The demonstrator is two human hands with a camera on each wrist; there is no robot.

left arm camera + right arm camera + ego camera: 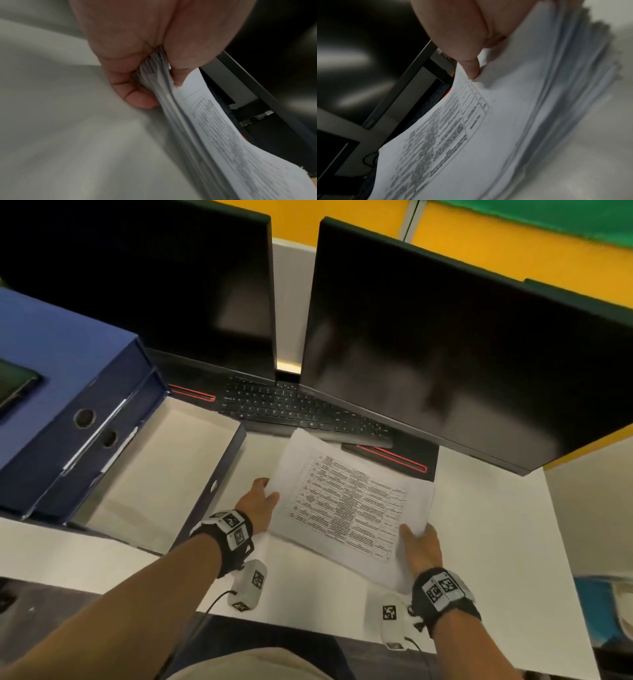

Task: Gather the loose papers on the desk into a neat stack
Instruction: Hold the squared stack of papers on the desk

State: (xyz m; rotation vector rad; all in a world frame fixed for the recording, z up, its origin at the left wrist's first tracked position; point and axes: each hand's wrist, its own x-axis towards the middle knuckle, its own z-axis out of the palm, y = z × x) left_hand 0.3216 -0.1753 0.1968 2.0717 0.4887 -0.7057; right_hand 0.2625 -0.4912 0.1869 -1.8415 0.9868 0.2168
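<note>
I have the papers (346, 501) gathered into one bundle, gripped at opposite edges and lifted at a slant over the white worktop (496, 542), just in front of the keyboard (294, 409). My left hand (257, 501) clamps the left edge: in the left wrist view the thumb lies on the printed top sheet and the curled fingers (137, 97) sit underneath, with the sheet edges fanned between them. My right hand (419, 546) grips the near right corner; the right wrist view shows its thumb pressed down on the top sheet beside the printed table, and the fingers below are hidden by the paper. The top page carries a dense grid of text, too blurred for me to read. The edges of the bundle are uneven, some sheets sticking out past others.

To my left, an open dark blue box (191, 474) lies on the worktop with its pale inside facing up, next to two blue box files (68, 405). Two dark monitors (445, 354) stand behind the keyboard, which lies partly under their lower edges.
</note>
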